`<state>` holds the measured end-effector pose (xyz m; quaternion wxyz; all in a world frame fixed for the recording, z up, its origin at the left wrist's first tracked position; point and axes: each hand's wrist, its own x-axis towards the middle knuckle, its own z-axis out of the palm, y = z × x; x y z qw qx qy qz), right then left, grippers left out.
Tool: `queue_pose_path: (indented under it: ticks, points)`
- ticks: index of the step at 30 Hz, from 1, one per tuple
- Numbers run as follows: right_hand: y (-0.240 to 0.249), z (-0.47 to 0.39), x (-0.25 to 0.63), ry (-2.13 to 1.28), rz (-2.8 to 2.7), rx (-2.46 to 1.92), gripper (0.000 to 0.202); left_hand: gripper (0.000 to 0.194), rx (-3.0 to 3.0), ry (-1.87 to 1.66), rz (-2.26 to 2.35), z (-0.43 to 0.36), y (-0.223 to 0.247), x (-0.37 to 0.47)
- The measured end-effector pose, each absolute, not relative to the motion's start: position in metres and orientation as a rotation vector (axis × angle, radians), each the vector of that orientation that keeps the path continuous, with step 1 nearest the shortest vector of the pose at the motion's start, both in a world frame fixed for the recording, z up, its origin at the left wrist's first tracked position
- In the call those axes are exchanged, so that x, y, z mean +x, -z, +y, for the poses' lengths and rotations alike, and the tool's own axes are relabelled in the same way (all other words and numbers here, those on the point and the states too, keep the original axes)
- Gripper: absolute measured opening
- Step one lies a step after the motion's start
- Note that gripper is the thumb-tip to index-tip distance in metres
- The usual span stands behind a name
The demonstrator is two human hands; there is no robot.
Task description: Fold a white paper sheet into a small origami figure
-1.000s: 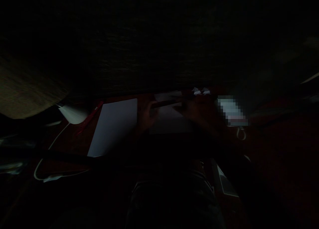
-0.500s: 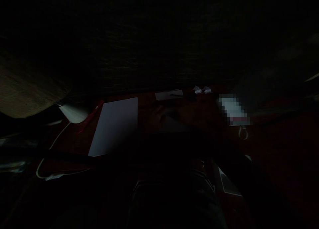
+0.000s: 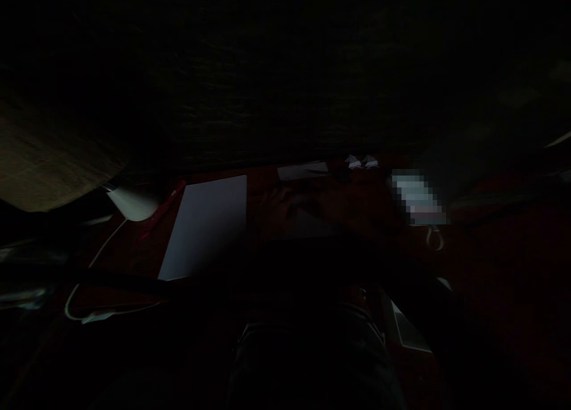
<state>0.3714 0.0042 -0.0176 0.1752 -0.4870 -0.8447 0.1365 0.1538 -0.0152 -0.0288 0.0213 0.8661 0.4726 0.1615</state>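
Deep shadow covers most of the view. At the middle of the dark reddish table, my left hand [image 3: 275,206] shows faintly, its fingers slightly apart, at the left side of a small pale paper piece [image 3: 308,222]. My right hand [image 3: 335,209] is a dim shape by the paper's right side; its fingers are lost in the dark. I cannot tell whether either hand touches the paper. To the left lies a large white sheet [image 3: 209,219]. Beyond my hands are a pale strip [image 3: 297,171] with a thin dark object on it, and two small folded paper pieces [image 3: 354,161].
Left of the sheet are a red, long narrow object [image 3: 163,210], a white tapered object [image 3: 132,204] and a white cable [image 3: 102,247]. A blurred-out pale rectangle [image 3: 419,197] with a small loop [image 3: 435,238] lies right. A light-edged flat object [image 3: 410,332] lies lower right.
My left hand has shifted slightly left, and its fingers show more apart than before. My right hand's movement is too dark to make out. The surrounding things stay in place.
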Motion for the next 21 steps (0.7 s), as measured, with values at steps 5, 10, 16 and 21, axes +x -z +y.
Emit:
queue_pose_path:
  ticks: [5, 10, 16, 21]
  points:
    - [0.017, 0.004, 0.371, -0.188, -2.515, -1.428, 0.037, 0.039, 2.661, -0.536, 1.451, -0.013, 0.029, 0.153]
    - [0.014, 0.003, 0.37, -0.168, -2.543, -1.464, 0.036, 0.041, 2.661, -0.51, 1.474, -0.014, 0.027, 0.154]
    - [0.008, 0.0, 0.365, -0.122, -2.553, -1.62, 0.038, 0.039, 2.685, -0.511, 1.541, -0.013, 0.027, 0.151]
    - [0.0, -0.001, 0.364, -0.105, -2.553, -1.683, 0.044, 0.034, 2.641, -0.562, 1.563, -0.011, 0.027, 0.148]
